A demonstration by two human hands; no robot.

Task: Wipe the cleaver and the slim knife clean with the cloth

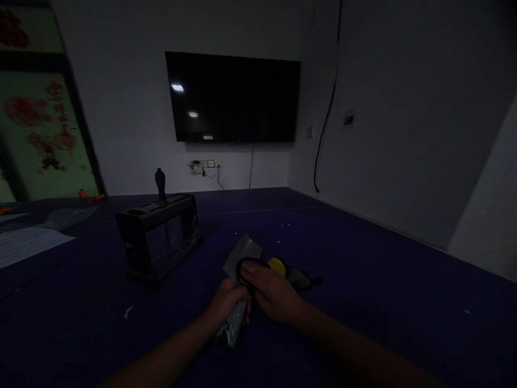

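Observation:
My left hand (pixel 231 303) is closed around the handle of a putty knife (pixel 244 250), whose wide, flat metal blade points up and away from me. The handle looks worn and greyish, and its end sticks out below my fist. My right hand (pixel 278 291) grips a black rounded piece (pixel 247 262) with a thin yellow edge, held over the base of the blade. My fingers and the dim light hide its kind. Just beyond my right hand lies a yellow, black and grey item (pixel 298 278), partly covered by that hand.
A black frame-like device (pixel 155 213) with an upright handle (pixel 160 183) stands at left. Papers (pixel 30 242) and a clear plastic bag (pixel 68 216) lie farther left on the dark purple surface (pixel 343 334). White scraps dot it. A television (pixel 238 99) hangs on the far wall.

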